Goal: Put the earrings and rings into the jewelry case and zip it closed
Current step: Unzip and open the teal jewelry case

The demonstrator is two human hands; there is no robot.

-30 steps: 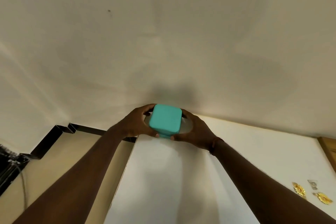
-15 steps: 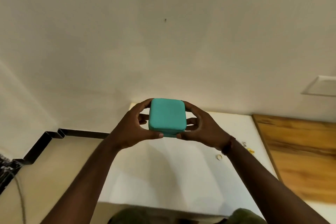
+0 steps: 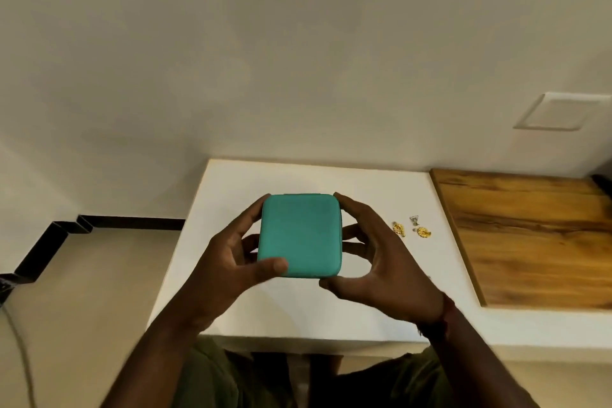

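A square teal jewelry case (image 3: pixel 299 235) is held closed above the white table (image 3: pixel 331 182), its lid facing me. My left hand (image 3: pixel 228 262) grips its left side, thumb on the near left corner. My right hand (image 3: pixel 377 262) grips its right side, thumb under the near right corner. Two gold earrings (image 3: pixel 398 228) (image 3: pixel 423 232) lie on the table to the right of the case, with a small silver piece (image 3: pixel 414 218) just behind them. No rings can be made out.
A wooden board (image 3: pixel 536 235) covers the table's right part. A cream wall (image 3: pixel 298 60) rises behind, with a white plate (image 3: pixel 559 112) on it. The floor (image 3: pixel 82 291) with a black skirting lies to the left. The table's near edge is close to my body.
The view has tilted down and the case has come nearer and lower over the table. The earrings have come into clear sight on the right. Both hands keep their hold.
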